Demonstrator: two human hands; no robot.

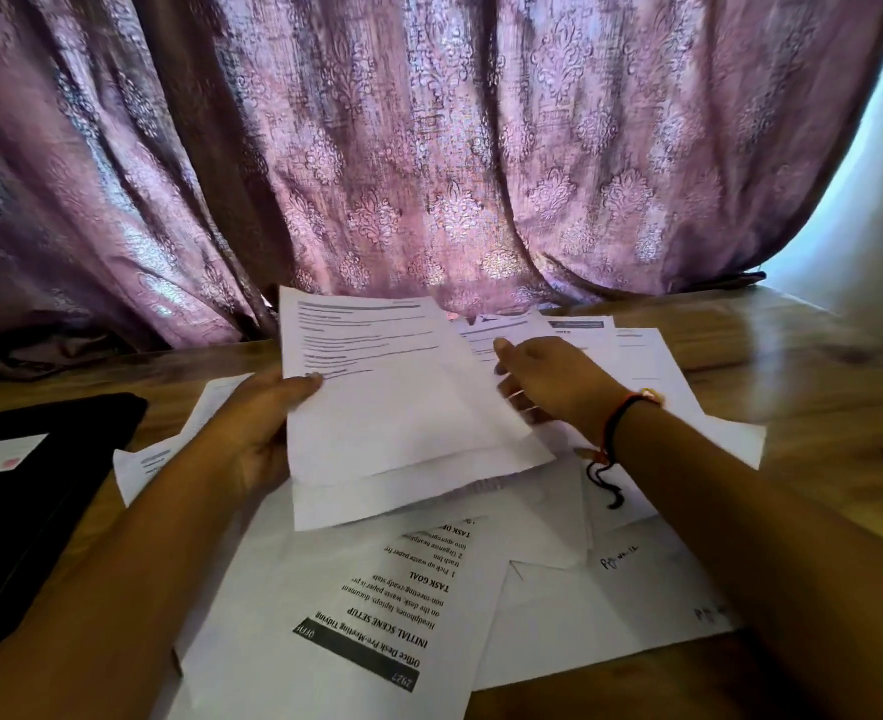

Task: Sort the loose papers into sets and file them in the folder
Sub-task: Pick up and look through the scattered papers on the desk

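Fingers first: my left thumb point(306, 383) is clamped on top of a stack of sheets point(392, 407), the other fingers hidden beneath, so my left hand point(262, 433) pinches it by its left edge. The stack is white and printed in blurred lines near the top, lifted above the loose papers point(558, 605) spread on the wooden table point(818, 407). My right fingers point(514, 394) are loosely curled at the stack's right edge; I can't tell whether they grip it. My right hand point(548, 376) reaches in, a thread bracelet point(621, 423) on the wrist. The black folder point(49, 501) lies to the left.
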